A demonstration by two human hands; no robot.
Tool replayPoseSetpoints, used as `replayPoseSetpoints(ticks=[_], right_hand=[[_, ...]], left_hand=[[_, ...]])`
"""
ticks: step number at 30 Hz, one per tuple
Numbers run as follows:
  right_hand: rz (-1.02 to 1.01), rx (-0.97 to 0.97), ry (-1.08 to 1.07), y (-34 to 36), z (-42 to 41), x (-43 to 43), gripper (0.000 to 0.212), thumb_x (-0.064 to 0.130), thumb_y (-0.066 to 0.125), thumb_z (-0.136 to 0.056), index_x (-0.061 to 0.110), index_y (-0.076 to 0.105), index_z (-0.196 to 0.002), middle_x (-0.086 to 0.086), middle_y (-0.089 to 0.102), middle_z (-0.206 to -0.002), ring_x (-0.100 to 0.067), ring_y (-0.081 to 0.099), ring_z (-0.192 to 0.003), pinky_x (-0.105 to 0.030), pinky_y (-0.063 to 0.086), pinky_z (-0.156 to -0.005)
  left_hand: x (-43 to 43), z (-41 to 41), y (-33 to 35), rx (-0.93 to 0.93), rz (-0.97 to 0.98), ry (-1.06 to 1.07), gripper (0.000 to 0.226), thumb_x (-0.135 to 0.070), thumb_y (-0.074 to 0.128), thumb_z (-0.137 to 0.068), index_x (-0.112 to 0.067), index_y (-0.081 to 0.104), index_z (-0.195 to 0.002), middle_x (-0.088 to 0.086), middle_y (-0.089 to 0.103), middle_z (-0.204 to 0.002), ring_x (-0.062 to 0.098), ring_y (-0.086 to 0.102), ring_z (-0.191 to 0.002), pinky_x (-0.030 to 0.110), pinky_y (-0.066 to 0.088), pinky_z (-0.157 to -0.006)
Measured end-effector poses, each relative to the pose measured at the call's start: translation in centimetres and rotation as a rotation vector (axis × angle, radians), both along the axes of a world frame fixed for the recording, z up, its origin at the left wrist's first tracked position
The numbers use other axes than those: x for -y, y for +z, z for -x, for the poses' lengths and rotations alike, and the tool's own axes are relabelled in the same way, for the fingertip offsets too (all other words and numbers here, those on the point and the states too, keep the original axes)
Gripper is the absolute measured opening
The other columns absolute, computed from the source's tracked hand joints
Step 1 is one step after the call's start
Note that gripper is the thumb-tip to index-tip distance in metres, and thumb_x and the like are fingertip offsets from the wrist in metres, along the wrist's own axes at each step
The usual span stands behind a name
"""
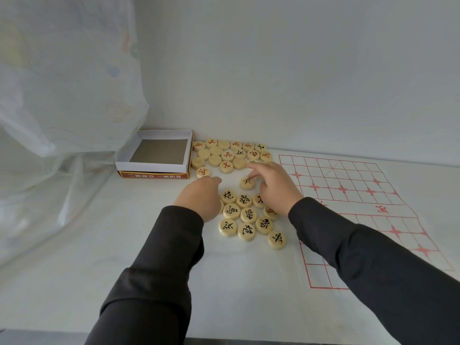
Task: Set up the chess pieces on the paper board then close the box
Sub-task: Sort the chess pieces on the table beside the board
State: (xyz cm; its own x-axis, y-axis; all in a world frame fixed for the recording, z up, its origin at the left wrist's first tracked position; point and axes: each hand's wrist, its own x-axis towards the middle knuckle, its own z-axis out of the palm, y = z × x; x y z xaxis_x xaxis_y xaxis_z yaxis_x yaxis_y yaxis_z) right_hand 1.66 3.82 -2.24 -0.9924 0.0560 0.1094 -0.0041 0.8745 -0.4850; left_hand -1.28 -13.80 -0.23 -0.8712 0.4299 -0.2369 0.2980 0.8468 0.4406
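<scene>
Round wooden chess pieces lie in two clusters on the white table. The far cluster, mostly red-marked or blank, sits beside the open box. The near cluster of black-marked pieces lies between my hands. A single black-marked piece sits apart, just under the spread fingers of my right hand. My left hand hovers with its fingers curled down, holding nothing I can see. The paper board with its red grid lies to the right, with no pieces on it.
The open box has a white inside and a red-and-yellow side. A sheer curtain hangs at the left, draping onto the table. A white wall runs close behind the pieces. The table's front edge is near the bottom.
</scene>
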Motion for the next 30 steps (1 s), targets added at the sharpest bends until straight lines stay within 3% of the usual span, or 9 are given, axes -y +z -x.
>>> replayPoseSetpoints(ticks=[3, 6, 10, 13, 16, 18, 21, 24, 30], right_hand=[[0.140, -0.004, -0.023, 0.5, -0.9, -0.1, 0.061, -0.014, 0.035, -0.081, 0.013, 0.047, -0.135, -0.003, 0.065, -0.112, -0.018, 0.045, -0.121, -0.016, 0.029, -0.099], [0.272, -0.033, -0.124, 1.1, -0.8, -0.8, 0.063, -0.016, 0.035, -0.083, 0.013, 0.042, -0.138, -0.003, 0.058, -0.128, -0.012, 0.049, -0.118, -0.002, 0.028, -0.089], [0.213, 0.133, -0.110, 0.7, -0.6, -1.1, 0.069, -0.015, 0.035, -0.083, 0.017, 0.032, -0.144, 0.000, 0.042, -0.145, -0.018, 0.036, -0.135, -0.022, 0.028, -0.104], [0.199, 0.116, -0.103, 0.4, -1.3, -0.7, 0.067, -0.014, 0.038, -0.081, 0.019, 0.039, -0.139, 0.003, 0.053, -0.135, -0.020, 0.052, -0.112, -0.025, 0.041, -0.091], [0.272, 0.079, -0.077, 0.2, -1.9, -0.2, 0.061, -0.012, 0.039, -0.082, 0.019, 0.046, -0.134, 0.003, 0.063, -0.121, -0.020, 0.055, -0.111, -0.029, 0.045, -0.094], [0.274, 0.062, -0.072, 0.2, -2.0, -0.1, 0.055, -0.008, 0.040, -0.085, 0.020, 0.048, -0.132, 0.002, 0.064, -0.119, -0.018, 0.057, -0.105, -0.026, 0.045, -0.089], [0.190, -0.010, -0.128, 0.5, -1.0, -0.5, 0.051, -0.003, 0.042, -0.087, 0.019, 0.048, -0.133, -0.002, 0.054, -0.132, -0.018, 0.051, -0.118, -0.020, 0.037, -0.094], [0.010, 0.026, -0.187, 0.4, 1.4, -1.5, 0.048, 0.003, 0.044, -0.089, 0.016, 0.045, -0.135, -0.007, 0.045, -0.138, -0.022, 0.042, -0.126, -0.028, 0.035, -0.101], [-0.303, 0.133, -0.187, 0.0, 4.1, -2.0, 0.037, 0.012, 0.051, -0.089, 0.011, 0.053, -0.127, -0.009, 0.047, -0.129, -0.026, 0.039, -0.121, -0.034, 0.038, -0.096]], left_hand=[[-0.4, -0.5, 0.1, -0.033, -0.004, -0.036, 0.056, -0.003, 0.039, -0.094, -0.017, 0.024, -0.147, 0.007, 0.037, -0.146, 0.023, 0.037, -0.133, 0.031, 0.034, -0.106], [-0.7, -0.7, 0.2, -0.033, -0.022, -0.048, 0.052, -0.009, 0.035, -0.097, -0.016, 0.023, -0.147, 0.007, 0.034, -0.147, 0.023, 0.035, -0.134, 0.031, 0.032, -0.107], [-0.9, -0.8, 0.2, -0.014, -0.015, -0.069, 0.051, -0.009, 0.034, -0.097, -0.015, 0.023, -0.147, 0.009, 0.035, -0.146, 0.024, 0.034, -0.134, 0.031, 0.032, -0.106], [-0.9, -0.8, 0.0, 0.011, -0.003, -0.059, 0.051, -0.008, 0.033, -0.096, -0.014, 0.024, -0.146, 0.011, 0.039, -0.144, 0.025, 0.038, -0.132, 0.032, 0.035, -0.104], [-1.0, -0.7, -0.1, 0.015, 0.004, -0.047, 0.052, -0.008, 0.034, -0.096, -0.015, 0.023, -0.147, 0.010, 0.041, -0.143, 0.025, 0.040, -0.131, 0.033, 0.037, -0.104], [-1.1, -0.9, -0.2, 0.005, 0.008, -0.048, 0.052, -0.008, 0.033, -0.096, -0.016, 0.023, -0.147, 0.010, 0.041, -0.144, 0.025, 0.039, -0.131, 0.033, 0.036, -0.104], [-1.2, -1.0, -0.1, -0.013, 0.013, -0.061, 0.052, -0.009, 0.033, -0.096, -0.015, 0.023, -0.147, 0.010, 0.040, -0.144, 0.025, 0.038, -0.132, 0.033, 0.035, -0.105], [-1.2, -0.9, -0.1, -0.006, 0.018, -0.060, 0.054, -0.007, 0.034, -0.095, -0.015, 0.023, -0.147, 0.010, 0.041, -0.143, 0.025, 0.040, -0.130, 0.032, 0.037, -0.103], [-0.7, -0.4, -0.3, 0.024, 0.006, -0.055, 0.058, -0.005, 0.040, -0.093, -0.018, 0.023, -0.147, 0.008, 0.040, -0.145, 0.024, 0.041, -0.131, 0.031, 0.037, -0.104]])
